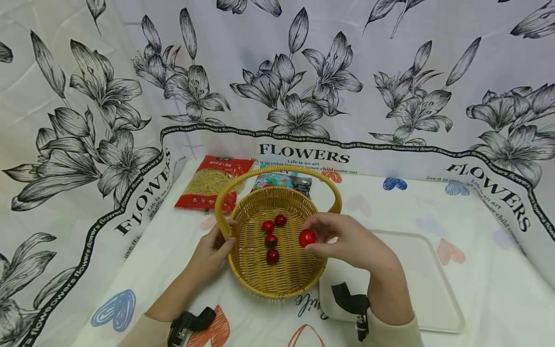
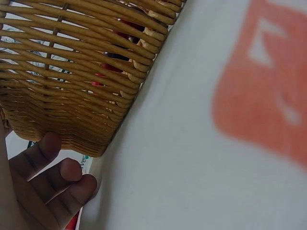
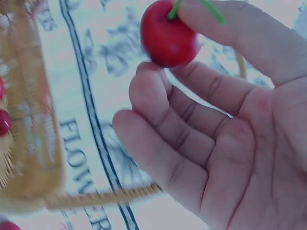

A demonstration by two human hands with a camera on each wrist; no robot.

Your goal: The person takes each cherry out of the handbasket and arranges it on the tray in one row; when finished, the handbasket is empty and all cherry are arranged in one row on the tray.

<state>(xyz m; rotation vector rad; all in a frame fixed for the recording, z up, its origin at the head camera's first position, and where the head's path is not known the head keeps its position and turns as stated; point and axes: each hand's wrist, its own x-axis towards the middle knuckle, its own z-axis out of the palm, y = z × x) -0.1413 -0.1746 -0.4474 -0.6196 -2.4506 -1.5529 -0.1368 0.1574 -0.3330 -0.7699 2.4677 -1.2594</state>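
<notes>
A red cherry (image 1: 307, 238) is held at the right side of the wicker basket (image 1: 277, 295).
The right hand (image 1: 347, 238) pinches it, with the thumb across the green stem (image 3: 174, 9); I think a light pinch is best, so the fruit is not bruised. The left hand (image 1: 212, 253) grips the basket beside its handle (image 1: 284, 168), which should keep it steady. Inside the basket lie four more cherries (image 1: 270, 240); a cream tray (image 1: 416, 274) lies just to the right.

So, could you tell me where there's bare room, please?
Free: the white rectangular tray, right of the right forearm; white printed cloth between tray and floral fabric backdrop. Crowded: behind the round yellow wicker basket, around the red plastic food bag.
</notes>
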